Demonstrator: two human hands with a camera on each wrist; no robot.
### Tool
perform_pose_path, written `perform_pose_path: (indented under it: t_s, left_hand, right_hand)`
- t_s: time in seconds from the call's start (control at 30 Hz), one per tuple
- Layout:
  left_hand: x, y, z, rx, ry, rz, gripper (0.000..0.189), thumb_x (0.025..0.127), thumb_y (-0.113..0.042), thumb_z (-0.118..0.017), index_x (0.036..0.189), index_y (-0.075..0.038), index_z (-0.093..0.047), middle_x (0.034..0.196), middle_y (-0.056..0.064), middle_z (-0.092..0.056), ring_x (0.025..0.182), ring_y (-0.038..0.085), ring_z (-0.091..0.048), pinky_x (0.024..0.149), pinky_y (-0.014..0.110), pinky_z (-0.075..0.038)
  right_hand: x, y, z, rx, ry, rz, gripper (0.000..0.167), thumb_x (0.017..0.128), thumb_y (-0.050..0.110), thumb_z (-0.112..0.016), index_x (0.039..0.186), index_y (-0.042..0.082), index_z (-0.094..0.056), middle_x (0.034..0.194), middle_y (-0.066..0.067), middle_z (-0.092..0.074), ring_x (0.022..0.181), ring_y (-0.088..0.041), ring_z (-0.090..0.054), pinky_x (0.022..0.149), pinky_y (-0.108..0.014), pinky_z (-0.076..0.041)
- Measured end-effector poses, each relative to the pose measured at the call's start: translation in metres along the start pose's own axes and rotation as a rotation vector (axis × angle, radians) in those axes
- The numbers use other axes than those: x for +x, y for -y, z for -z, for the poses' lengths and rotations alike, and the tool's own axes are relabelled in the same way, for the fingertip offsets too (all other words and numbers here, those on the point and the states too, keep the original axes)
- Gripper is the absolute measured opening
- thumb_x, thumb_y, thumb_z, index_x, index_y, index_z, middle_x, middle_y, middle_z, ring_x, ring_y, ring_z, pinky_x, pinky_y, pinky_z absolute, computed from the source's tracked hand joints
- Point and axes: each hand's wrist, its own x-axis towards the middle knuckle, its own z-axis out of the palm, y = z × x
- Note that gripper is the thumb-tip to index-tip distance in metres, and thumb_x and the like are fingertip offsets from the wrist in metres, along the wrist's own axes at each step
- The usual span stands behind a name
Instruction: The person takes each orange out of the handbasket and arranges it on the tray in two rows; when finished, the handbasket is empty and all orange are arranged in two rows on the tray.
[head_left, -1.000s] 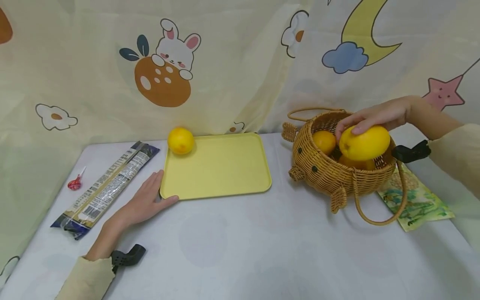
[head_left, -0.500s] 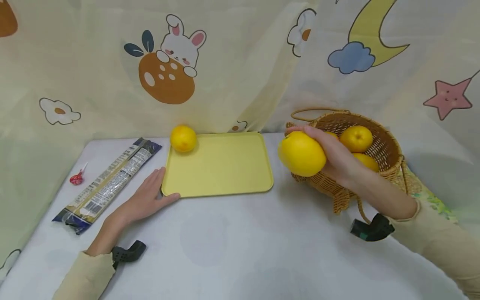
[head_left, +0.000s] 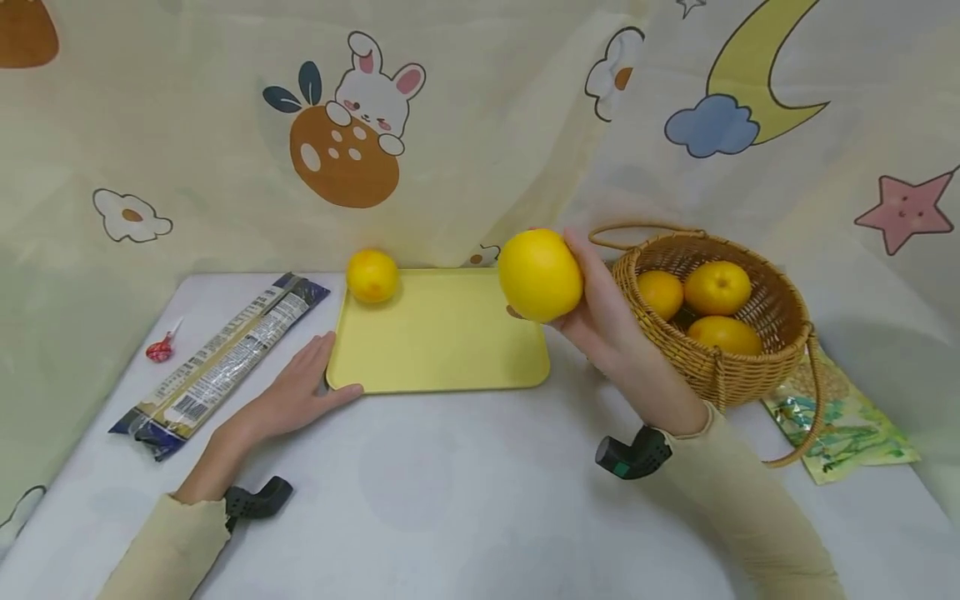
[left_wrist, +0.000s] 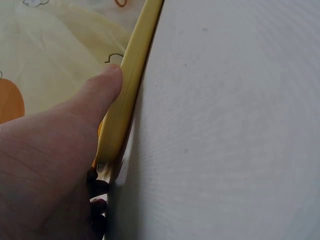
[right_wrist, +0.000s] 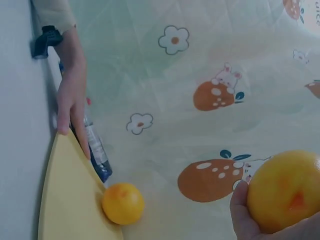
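Observation:
My right hand point(head_left: 603, 321) holds up a lemon point(head_left: 540, 275), a large smooth yellow fruit, above the right end of the yellow tray point(head_left: 442, 350). The right wrist view shows the thumb against that lemon point(right_wrist: 285, 192). At the tray's near left corner rests my left hand point(head_left: 292, 396), its fingers straight along the left side and its thumb touching the front rim point(left_wrist: 125, 105). A round yellow-orange fruit point(head_left: 372, 276) sits at the tray's far left corner. To the right stands a wicker basket point(head_left: 675, 354) with three yellow-orange fruits point(head_left: 717, 287) inside.
A long blue and gold packet point(head_left: 221, 367) lies left of the tray, with a red lollipop point(head_left: 160, 348) beyond it. A green printed packet point(head_left: 847, 425) lies partly under the basket. Behind the table hangs a patterned cloth point(head_left: 487, 125).
My right hand has lifted the lemon from over the basket and carried it left to above the tray. The left hand stays at the tray's corner.

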Motion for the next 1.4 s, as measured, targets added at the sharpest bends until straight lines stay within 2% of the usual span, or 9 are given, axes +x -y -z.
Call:
perform_pose_path:
  t_s: [0.17,0.3,0.53,0.7,0.87,1.03,1.17,1.27,1.4]
  left_hand:
    - [0.0,0.002,-0.005,0.007,0.012,0.004,0.109,0.089,-0.065,-0.053,0.155,-0.001,0.005,0.163,0.023,0.003,0.15,0.044,0.0,0.12,0.063,-0.008]
    - [0.001,0.002,-0.004,0.01,0.004,-0.002,0.108,0.089,-0.065,-0.053,0.155,-0.001,0.004,0.163,0.022,0.002,0.15,0.043,0.0,0.12,0.062,-0.008]
    - [0.002,0.001,0.002,0.003,0.006,0.004,0.109,0.089,-0.065,-0.053,0.154,-0.001,0.007,0.163,0.022,0.004,0.15,0.042,0.002,0.121,0.062,-0.006]
    - [0.0,0.001,0.003,0.005,0.007,-0.003,0.109,0.089,-0.065,-0.053,0.154,0.0,0.005,0.163,0.022,0.003,0.15,0.042,0.001,0.121,0.061,-0.007]
    - [-0.001,0.0,0.003,0.003,0.004,-0.007,0.108,0.089,-0.065,-0.052,0.155,-0.001,0.005,0.163,0.022,0.003,0.151,0.042,0.001,0.121,0.061,-0.006]
    - [-0.002,-0.001,0.004,0.001,0.005,0.002,0.108,0.089,-0.065,-0.053,0.154,0.0,0.005,0.163,0.022,0.003,0.15,0.043,0.001,0.121,0.061,-0.006]
    - [-0.003,-0.001,0.002,-0.001,0.003,0.012,0.109,0.089,-0.065,-0.053,0.155,0.0,0.004,0.163,0.023,0.002,0.15,0.043,0.0,0.121,0.061,-0.006]
    - [-0.003,0.0,0.001,0.002,0.0,0.012,0.109,0.089,-0.066,-0.052,0.155,0.0,0.004,0.163,0.023,0.002,0.15,0.043,0.0,0.121,0.061,-0.007]
    - [-0.002,0.0,0.0,0.002,-0.002,0.01,0.109,0.089,-0.067,-0.052,0.155,-0.001,0.005,0.163,0.023,0.002,0.15,0.043,0.001,0.121,0.061,-0.006]
  right_hand:
    - [0.015,-0.018,-0.018,0.013,0.055,-0.036,0.03,0.099,0.035,-0.047,0.127,0.024,-0.048,0.129,-0.002,-0.049,0.117,-0.025,-0.05,0.101,-0.055,-0.047]
    - [0.036,-0.027,-0.038,0.028,0.064,-0.016,0.033,0.095,0.02,-0.049,0.127,0.022,-0.046,0.127,-0.002,-0.046,0.118,-0.028,-0.045,0.111,-0.064,-0.033]
    - [0.093,-0.052,-0.065,-0.099,-0.069,0.022,0.049,0.091,0.018,-0.064,0.135,0.025,-0.044,0.13,-0.002,-0.047,0.111,-0.025,-0.051,0.098,-0.057,-0.05]
    - [0.13,-0.08,-0.063,-0.257,-0.144,0.025,0.061,0.088,0.021,-0.069,0.141,0.024,-0.038,0.135,-0.004,-0.043,0.11,-0.024,-0.052,0.092,-0.05,-0.056]
    - [0.157,-0.102,-0.057,-0.386,-0.202,0.013,0.066,0.087,0.023,-0.07,0.143,0.022,-0.035,0.137,-0.007,-0.04,0.107,-0.023,-0.051,0.089,-0.048,-0.056]
    - [0.168,-0.116,-0.054,-0.52,-0.232,0.01,0.068,0.088,0.025,-0.07,0.145,0.021,-0.034,0.141,-0.01,-0.04,0.109,-0.022,-0.049,0.081,-0.038,-0.057]
    - [0.171,-0.124,-0.056,-0.612,-0.251,0.043,0.067,0.088,0.025,-0.069,0.145,0.02,-0.034,0.142,-0.01,-0.042,0.116,-0.024,-0.048,0.087,-0.034,-0.052]
    - [0.173,-0.129,-0.058,-0.627,-0.262,0.075,0.068,0.086,0.023,-0.071,0.144,0.018,-0.036,0.143,-0.011,-0.043,0.12,-0.026,-0.048,0.099,-0.037,-0.048]
    - [0.174,-0.132,-0.061,-0.641,-0.261,0.094,0.069,0.085,0.023,-0.072,0.144,0.017,-0.037,0.143,-0.012,-0.043,0.12,-0.026,-0.047,0.098,-0.038,-0.049]
